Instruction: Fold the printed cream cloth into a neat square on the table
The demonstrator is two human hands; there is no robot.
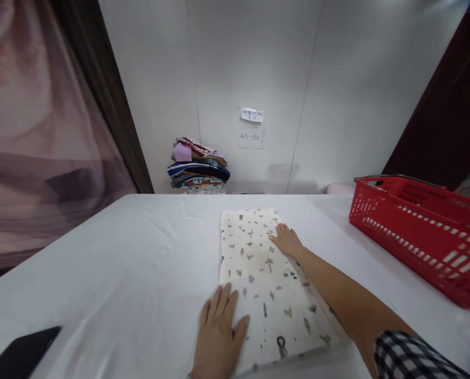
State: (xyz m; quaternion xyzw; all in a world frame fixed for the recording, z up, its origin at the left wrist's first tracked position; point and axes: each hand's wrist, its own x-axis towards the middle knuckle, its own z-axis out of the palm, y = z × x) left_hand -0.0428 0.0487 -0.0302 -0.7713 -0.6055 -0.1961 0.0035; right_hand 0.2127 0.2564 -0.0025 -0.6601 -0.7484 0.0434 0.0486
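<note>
A cream cloth (258, 279) printed with small plants and figures lies folded into a long strip on the white table (120, 252). My left hand (219, 331) rests flat on the cloth's near left edge, fingers stretched out and holding nothing. My right hand (287, 240) lies flat on the far right part of the cloth, fingers extended, with the forearm running along the cloth's right side. A checked sleeve (408, 358) covers my right upper arm.
A red plastic basket (420, 237) with metal handles stands at the table's right. A stack of folded clothes (197, 168) sits against the white wall beyond the far edge, under two paper notes (251, 129). A dark flat object (19, 355) lies at the near left corner.
</note>
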